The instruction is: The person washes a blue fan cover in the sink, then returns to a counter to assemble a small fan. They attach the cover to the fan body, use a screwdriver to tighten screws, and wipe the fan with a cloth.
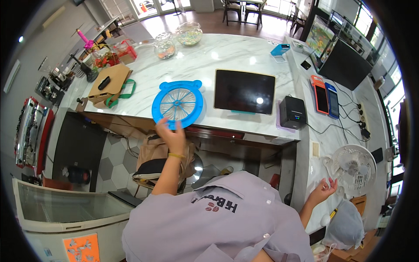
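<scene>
A round blue fan guard [198, 105] with two ear-like knobs and thin wire spokes lies on the marble counter. At its near rim is my left hand [171, 139], fingers apart and fingertips on or just over the blue edge. My right hand [324, 191] is off to the right, its fingers loosely bent and apart, with nothing visible in it. Close to that hand, a white fan [354, 168] rests on the side counter with its slatted round housing facing up.
Right of the guard stands a black-screened tablet [244, 91], then a black box-shaped device [293, 112] and two handheld terminals [321, 96] with cables. A cardboard bag [109, 83] sits left. Below the counter is a tan backpack [150, 159]. A grey-white bag [345, 225] lies right.
</scene>
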`<state>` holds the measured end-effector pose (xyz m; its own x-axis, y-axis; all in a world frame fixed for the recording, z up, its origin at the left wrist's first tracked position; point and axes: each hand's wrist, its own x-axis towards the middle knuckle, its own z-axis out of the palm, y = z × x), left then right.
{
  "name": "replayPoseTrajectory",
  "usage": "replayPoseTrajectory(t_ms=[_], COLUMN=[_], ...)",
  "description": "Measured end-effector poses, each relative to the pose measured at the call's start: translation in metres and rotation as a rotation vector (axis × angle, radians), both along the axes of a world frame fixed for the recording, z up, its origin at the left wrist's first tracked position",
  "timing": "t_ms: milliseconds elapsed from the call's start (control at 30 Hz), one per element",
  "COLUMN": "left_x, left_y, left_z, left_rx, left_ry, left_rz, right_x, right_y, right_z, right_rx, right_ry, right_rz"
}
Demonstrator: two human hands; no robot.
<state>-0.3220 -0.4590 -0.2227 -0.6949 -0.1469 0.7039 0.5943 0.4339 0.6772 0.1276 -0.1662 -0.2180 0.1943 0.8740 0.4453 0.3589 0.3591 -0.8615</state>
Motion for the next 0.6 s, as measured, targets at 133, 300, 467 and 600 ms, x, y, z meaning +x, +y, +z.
replayPoseTrajectory(t_ms=[133,300,467,600], left_x=[-0.085,-0.074,-0.059,-0.044], left_y=[-0.054,-0.038,-0.105,-0.170], left_z=[-0.067,-0.063,-0.028,0.032], left_rx=[0.406,0.941,0.659,0.607], left_ry=[-1.001,-1.030,-0.898,-0.699], left_rz=[0.022,-0.413,-0.304,-0.488], right_x=[-0.014,-0.016,-0.005,-0.018], right_y=[0.006,0.004,0.011,-0.002], right_z=[-0.003,-0.007,-0.020,-0.007], right_rx=[-0.025,-0.029,-0.015,0.003], right_ry=[0.004,0.023,0.160,0.101], right_rz=[0.077,0.120,0.152,0.148])
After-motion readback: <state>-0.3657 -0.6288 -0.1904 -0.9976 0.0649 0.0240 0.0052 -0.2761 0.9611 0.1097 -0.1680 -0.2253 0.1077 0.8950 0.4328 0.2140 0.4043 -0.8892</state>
